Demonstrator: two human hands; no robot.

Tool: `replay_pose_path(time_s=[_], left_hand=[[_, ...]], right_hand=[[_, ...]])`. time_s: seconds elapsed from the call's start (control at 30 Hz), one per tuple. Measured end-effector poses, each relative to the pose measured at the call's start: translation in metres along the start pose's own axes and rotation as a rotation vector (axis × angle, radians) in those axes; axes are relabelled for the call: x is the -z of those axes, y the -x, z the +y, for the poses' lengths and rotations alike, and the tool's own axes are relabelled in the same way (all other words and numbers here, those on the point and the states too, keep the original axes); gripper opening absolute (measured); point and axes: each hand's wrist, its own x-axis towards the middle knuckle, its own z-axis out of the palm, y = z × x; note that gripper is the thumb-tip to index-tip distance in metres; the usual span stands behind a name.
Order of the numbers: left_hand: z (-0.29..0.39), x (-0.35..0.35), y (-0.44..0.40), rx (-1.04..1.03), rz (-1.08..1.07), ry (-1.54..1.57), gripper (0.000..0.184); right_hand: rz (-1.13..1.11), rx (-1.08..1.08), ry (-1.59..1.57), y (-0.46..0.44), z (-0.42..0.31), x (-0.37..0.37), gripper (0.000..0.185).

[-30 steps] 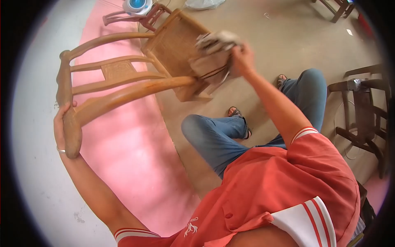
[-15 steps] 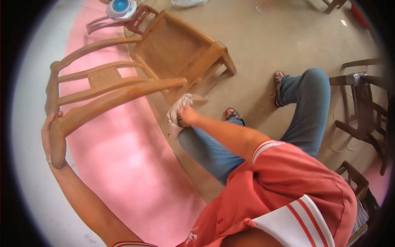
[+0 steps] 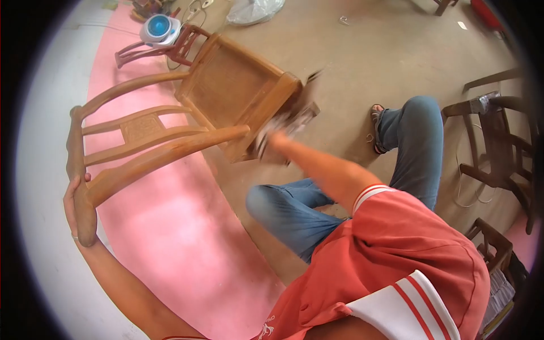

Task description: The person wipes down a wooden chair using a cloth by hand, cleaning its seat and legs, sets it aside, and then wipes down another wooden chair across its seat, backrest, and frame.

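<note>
A brown wooden chair with a carved back panel leans tilted, its back towards me on the left. My left hand is wrapped round the end of the chair's top rail, thumb showing on the near side. At the chair's legs and seat edge, my right hand is closed on a pale cloth. Motion smears the cloth and this hand, so I cannot make out exactly where the cloth touches the wood.
Behind the chair, a white and blue fan sits on a small reddish stool. A plastic bag lies at the back. Dark wooden chairs stand at the right. Pink covering spans the wall's lower part.
My right hand has moved from beside my knee, forward and right, to the chair's legs with the cloth. My left hand keeps its grip; the chair appears slightly lower in view.
</note>
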Motion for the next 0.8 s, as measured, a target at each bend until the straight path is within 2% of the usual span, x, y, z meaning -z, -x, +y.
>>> replay_pose_path(time_s=[0.07,0.13,0.2,0.23,0.27,0.3,0.33,0.37,0.43,0.47,0.5,0.53,0.57,0.6,0.63,0.67,0.7,0.73,0.77,0.8], left_hand=[[0.005,-0.006,0.005,0.030,-0.024,0.029,0.025],[0.001,0.001,-0.001,-0.004,-0.123,0.053,0.023],[-0.016,0.002,-0.002,-0.047,-0.170,0.085,0.020],[-0.028,-0.011,0.000,-0.180,-0.095,0.306,0.022],[-0.044,-0.024,0.000,-0.315,-0.015,0.532,0.025],[-0.073,-0.035,-0.003,-0.273,0.132,0.611,0.026],[-0.118,-0.046,-0.012,-0.229,0.270,0.686,0.028],[-0.221,-0.012,-0.045,-0.150,0.019,0.462,0.026],[-0.209,-0.170,0.041,-0.080,-0.038,-0.078,0.015],[-0.185,-0.224,0.077,-0.411,-0.288,-0.493,0.021],[-0.168,-0.252,0.088,-0.833,-0.396,-0.904,0.027],[-0.160,-0.278,0.084,-0.950,-0.386,-0.921,0.031],[-0.153,-0.299,0.074,-1.067,-0.377,-0.942,0.036],[-0.147,-0.319,0.059,-0.958,-0.370,-0.914,0.040],[-0.141,-0.338,0.043,-0.858,-0.362,-0.887,0.044],[-0.143,-0.353,0.019,-0.864,-0.369,-0.898,0.044],[-0.152,-0.366,-0.006,-0.853,-0.341,-1.050,0.050],[-0.159,-0.376,-0.021,-0.839,-0.316,-1.200,0.057],[-0.161,-0.385,-0.023,-0.846,-0.335,-1.209,0.057],[-0.161,-0.396,-0.025,-0.658,-0.373,-1.225,0.061]], right_hand=[[-0.295,0.011,0.109,0.062,-0.005,-0.042,0.056],[-0.480,-0.055,0.081,0.097,-0.011,-0.050,0.055],[-0.488,-0.151,-0.139,0.084,0.003,-0.037,0.055],[-0.428,0.062,-0.213,0.064,0.025,-0.026,0.053],[-0.286,0.115,-0.287,0.055,0.031,-0.004,0.051],[-0.140,0.162,-0.361,0.048,0.038,0.020,0.050],[-0.070,0.298,-0.481,0.054,0.031,0.055,0.044],[0.113,0.358,-0.481,0.056,0.023,0.081,0.040],[0.160,0.439,-0.521,0.021,0.025,0.127,0.037],[0.279,0.359,-0.449,-0.004,0.026,0.146,0.038],[0.230,0.255,-0.608,-0.028,0.025,0.160,0.042],[0.129,0.218,-0.710,-0.013,0.002,0.174,0.051],[0.086,0.087,-0.701,0.008,-0.024,0.179,0.057],[0.047,-0.041,-0.696,0.017,-0.042,0.176,0.064],[0.076,-0.055,-0.596,-0.031,-0.014,0.150,0.069],[0.106,-0.067,-0.501,-0.082,0.014,0.121,0.075],[0.226,-0.139,-0.408,-0.085,0.012,0.102,0.083],[0.137,-0.208,-0.567,-0.078,0.011,0.088,0.081],[0.116,-0.281,-0.585,-0.061,0.005,0.079,0.070],[-0.143,-0.247,-0.622,-0.066,0.030,0.065,0.053]])
